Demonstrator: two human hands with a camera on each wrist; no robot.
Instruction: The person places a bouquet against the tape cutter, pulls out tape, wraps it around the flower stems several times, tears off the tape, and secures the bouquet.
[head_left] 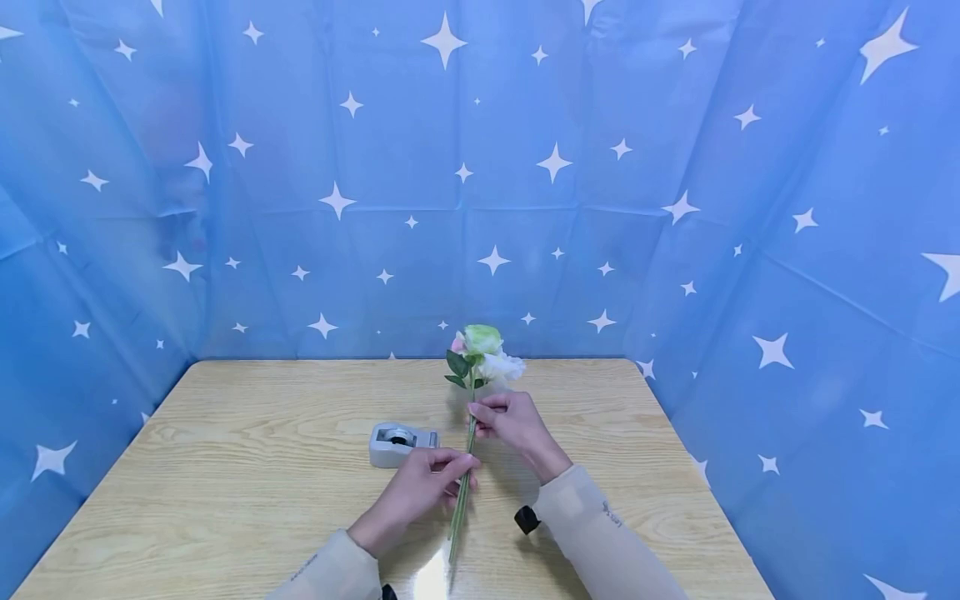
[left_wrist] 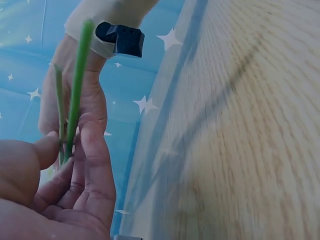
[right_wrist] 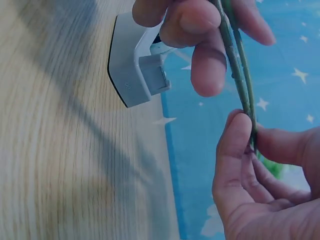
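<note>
Blue starry cloth (head_left: 517, 108) surrounds the table (head_left: 247, 500). Left hand (head_left: 423, 487) and right hand (head_left: 517, 427) pinch flower stems (head_left: 460, 504) between fingers; blossoms (head_left: 483, 350) sit beyond the right fingers, a tape dispenser (head_left: 386, 455) near the left.

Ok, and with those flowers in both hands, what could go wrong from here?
The left hand and right hand hold the stems with no tie showing, so a loosened grip might let them slide apart. The left hand is near the tape dispenser and could bump it. The blooms sit at one end, so they may tip over if the right hand lets go first.
</note>
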